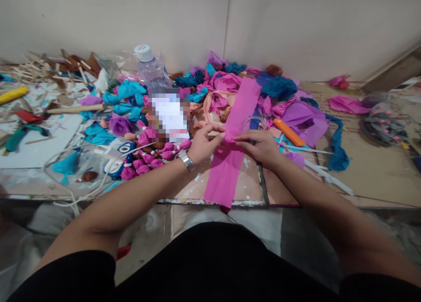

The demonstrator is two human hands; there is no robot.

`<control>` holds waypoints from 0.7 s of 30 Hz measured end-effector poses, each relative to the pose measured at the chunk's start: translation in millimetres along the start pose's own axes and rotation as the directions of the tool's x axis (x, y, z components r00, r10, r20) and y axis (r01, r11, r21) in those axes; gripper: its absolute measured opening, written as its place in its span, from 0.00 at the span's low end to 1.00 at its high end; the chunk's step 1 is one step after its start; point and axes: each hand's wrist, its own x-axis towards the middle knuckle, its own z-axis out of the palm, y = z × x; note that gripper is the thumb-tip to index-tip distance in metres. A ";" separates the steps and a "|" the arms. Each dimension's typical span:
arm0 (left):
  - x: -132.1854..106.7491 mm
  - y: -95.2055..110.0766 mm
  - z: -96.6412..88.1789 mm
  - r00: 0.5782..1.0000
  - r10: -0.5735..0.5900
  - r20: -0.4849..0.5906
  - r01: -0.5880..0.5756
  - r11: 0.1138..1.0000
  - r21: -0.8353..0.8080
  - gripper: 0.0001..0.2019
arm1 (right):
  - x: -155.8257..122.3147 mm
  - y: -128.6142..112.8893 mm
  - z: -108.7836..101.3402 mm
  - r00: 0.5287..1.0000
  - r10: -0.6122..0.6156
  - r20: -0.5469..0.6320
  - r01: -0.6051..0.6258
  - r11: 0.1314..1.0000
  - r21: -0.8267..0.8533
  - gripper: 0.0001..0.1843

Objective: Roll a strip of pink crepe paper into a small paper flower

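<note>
A long strip of pink crepe paper (pixel 224 174) runs from the heap at the back to the table's front edge, its near end hanging slightly over. My left hand (pixel 208 143), with a metal watch on the wrist, pinches the strip's left side near its middle. From the right, my right hand (pixel 261 146) pinches the same part between thumb and fingers. The paper is gathered between the two hands. Just beyond my right hand lie a clear tape-like ring (pixel 255 123) and an orange-handled cutter (pixel 288 132).
Bundled pink paper buds (pixel 141 167) and a blurred-out bright rectangle (pixel 169 115) lie left of my hands. A plastic bottle (pixel 154 71) stands behind. A white cable (pixel 108 172) crosses the left side, near green-handled pliers (pixel 19 137). Purple paper (pixel 304 117) lies right.
</note>
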 end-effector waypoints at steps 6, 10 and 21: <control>0.6 1.3 -0.4 1.000 0.016 0.001 -0.016 1.000 0.005 0.15 | 0.8 2.9 -2.3 0.998 -0.014 0.061 0.012 1.000 0.024 0.12; 0.9 1.1 -0.3 0.999 0.045 -0.007 -0.045 0.999 0.029 0.13 | -0.1 2.1 -2.1 0.994 0.015 0.104 -0.019 0.999 0.037 0.13; -1.1 3.7 -0.4 0.998 0.059 0.023 -0.061 0.995 0.076 0.11 | -2.9 -2.6 2.9 0.969 0.186 0.160 -0.227 0.927 0.300 0.15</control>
